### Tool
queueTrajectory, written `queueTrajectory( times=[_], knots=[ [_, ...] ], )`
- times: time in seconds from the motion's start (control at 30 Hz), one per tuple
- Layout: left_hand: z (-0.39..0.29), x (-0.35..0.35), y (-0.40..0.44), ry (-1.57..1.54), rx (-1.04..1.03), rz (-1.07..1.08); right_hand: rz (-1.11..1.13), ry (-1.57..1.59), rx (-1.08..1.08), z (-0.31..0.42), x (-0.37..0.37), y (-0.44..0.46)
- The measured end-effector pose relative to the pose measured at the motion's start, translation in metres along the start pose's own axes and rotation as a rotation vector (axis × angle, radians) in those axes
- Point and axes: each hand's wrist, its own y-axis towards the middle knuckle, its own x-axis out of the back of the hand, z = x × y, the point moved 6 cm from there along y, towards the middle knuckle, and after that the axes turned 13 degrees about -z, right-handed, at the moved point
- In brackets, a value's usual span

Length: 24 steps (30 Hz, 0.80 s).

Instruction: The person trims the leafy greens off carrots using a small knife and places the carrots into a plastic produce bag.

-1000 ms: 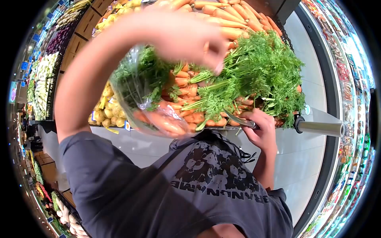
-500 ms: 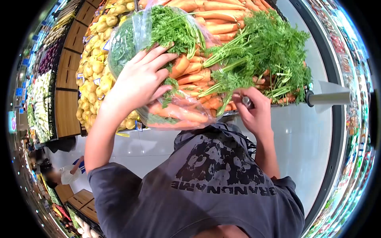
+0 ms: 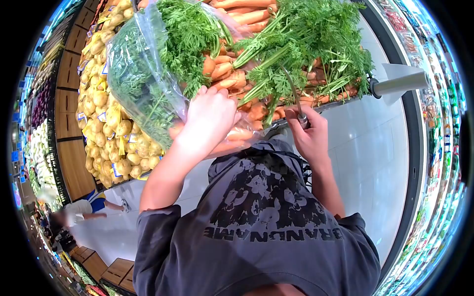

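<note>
My left hand [image 3: 212, 112] is closed, fingers curled down against the carrots [image 3: 232, 78] at the edge of a clear plastic bag [image 3: 170, 81]. What those fingers grip is hidden beneath them. Leafy carrot tops [image 3: 185, 37] and several carrots lie in and around the bag. My right hand [image 3: 312, 135] holds a knife [image 3: 292, 89] with a thin, curved blade. Its blade points up and away from me, in front of the loose carrot greens [image 3: 316, 39]. Fingers cover most of the handle.
Netted potatoes [image 3: 111, 103] are heaped left of the carrots. A grey-white post [image 3: 400, 85] juts out at the display's right corner. Wooden drawers [image 3: 71, 165] and more vegetables line the far left. A person [image 3: 84, 209] walks on the lower left floor; shelves [image 3: 447, 123] curve along the right.
My left hand has moved right and down and gone from spread fingers to curled. The knife's blade now shows upright in my right hand. The view has shifted, and the person at left has moved.
</note>
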Motion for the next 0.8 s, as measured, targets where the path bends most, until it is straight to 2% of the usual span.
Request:
queueTrajectory(
  times=[0.07, 0.27, 0.6, 0.7, 0.77, 0.8],
  knots=[
    [0.000, -0.009, 0.011, -0.028, 0.127, 0.119, 0.007, 0.016, 0.011, -0.005, -0.004, -0.004],
    [-0.001, -0.052, 0.021, -0.011, 0.079, 0.011, 0.051, 0.005, 0.029, -0.007, -0.009, -0.013],
    [0.005, -0.020, 0.024, -0.161, 0.148, -0.081, 0.038, 0.037, 0.006, -0.027, -0.013, -0.020],
    [0.006, -0.003, 0.028, -0.230, 0.237, -0.056, 0.002, 0.119, 0.051, -0.024, -0.013, -0.019],
    [0.007, 0.014, 0.035, -0.483, 0.326, -0.221, -0.013, 0.110, 0.051, -0.023, -0.013, -0.017],
    [0.004, 0.029, 0.040, -0.435, 0.296, -0.270, -0.016, 0.105, 0.051, -0.022, -0.014, -0.017]
  ],
)
